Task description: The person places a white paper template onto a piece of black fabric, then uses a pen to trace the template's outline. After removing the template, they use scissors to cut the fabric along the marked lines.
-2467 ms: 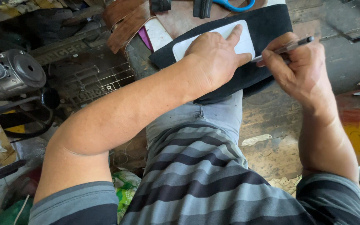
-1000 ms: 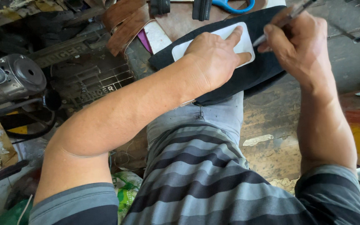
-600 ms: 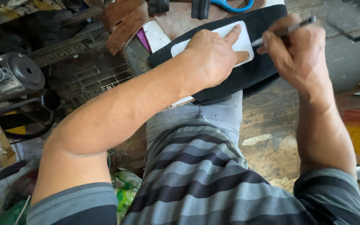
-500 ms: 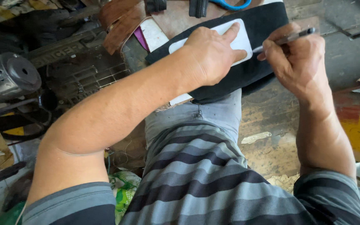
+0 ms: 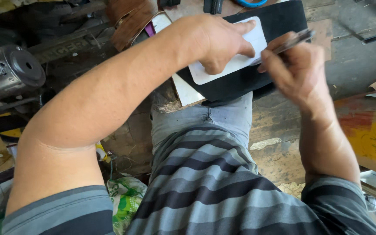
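Observation:
A black sheet of material (image 5: 279,21) lies across my lap and a work surface. On it rests a white template (image 5: 236,58) with rounded corners. My left hand (image 5: 216,41) presses flat on the template, fingers spread over it. My right hand (image 5: 299,67) grips a pen (image 5: 294,40) and holds its tip at the template's right edge, low on that side.
Brown leather pieces (image 5: 129,19) lie at the top left of the sheet. A grey motor-like machine (image 5: 11,72) sits at the far left. Blue-handled scissors (image 5: 251,2) show at the top edge. A worn wooden floor with yellow and red paint (image 5: 370,135) is to the right.
My right hand with the pen has moved down along the template's right edge toward its lower corner. The left hand stays pressed on the template.

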